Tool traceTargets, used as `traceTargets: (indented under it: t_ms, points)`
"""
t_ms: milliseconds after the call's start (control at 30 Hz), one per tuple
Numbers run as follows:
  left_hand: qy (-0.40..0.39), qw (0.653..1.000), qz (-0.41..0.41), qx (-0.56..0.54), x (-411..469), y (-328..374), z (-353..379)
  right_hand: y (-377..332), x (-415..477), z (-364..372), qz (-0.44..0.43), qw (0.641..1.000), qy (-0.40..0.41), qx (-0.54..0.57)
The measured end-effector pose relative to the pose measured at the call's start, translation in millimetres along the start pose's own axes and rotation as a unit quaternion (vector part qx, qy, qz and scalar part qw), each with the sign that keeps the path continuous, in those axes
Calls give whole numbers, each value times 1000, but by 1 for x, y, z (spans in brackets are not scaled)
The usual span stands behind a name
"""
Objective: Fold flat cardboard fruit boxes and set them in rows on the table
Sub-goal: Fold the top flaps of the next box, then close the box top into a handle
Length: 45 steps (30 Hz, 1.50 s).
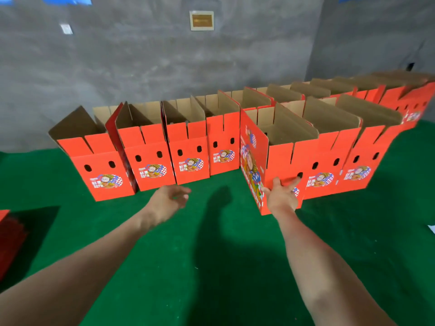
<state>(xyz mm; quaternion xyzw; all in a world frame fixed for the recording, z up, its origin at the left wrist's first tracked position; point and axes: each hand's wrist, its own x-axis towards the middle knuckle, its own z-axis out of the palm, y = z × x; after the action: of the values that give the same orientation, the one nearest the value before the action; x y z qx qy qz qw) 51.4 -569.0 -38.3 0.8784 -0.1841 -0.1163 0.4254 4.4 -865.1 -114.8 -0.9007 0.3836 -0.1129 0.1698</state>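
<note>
Both hands are loose-fingered: the right hand presses flat against the red box standing centre right on the green table, the left hand hovers empty at frame centre.

On the front of each red box we see a printed label with the white Chinese characters 鲜果. The line under them and the small line above are too blurred to read. On the side panel of the foremost box, letters run downward and end perhaps in FRUIT. We cannot read the wall plaque.
</note>
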Motion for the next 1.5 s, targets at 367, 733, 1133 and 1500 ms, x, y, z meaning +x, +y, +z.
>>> traceTargets:
  t_ms: [367,733,1133,1500]
  points:
    - [24,999,-44,6,-36,-52,-48,-55,-44,-7,-18,955,67,288]
    - [161,979,-110,64,-151,-154,-165,-216,-199,-10,-346,882,-87,308]
    - [153,885,-304,317,-267,-323,-305,-300,-363,53,-481,826,-270,118]
    - [225,908,-173,307,-294,-324,-259,-311,-413,118,-207,891,-380,139]
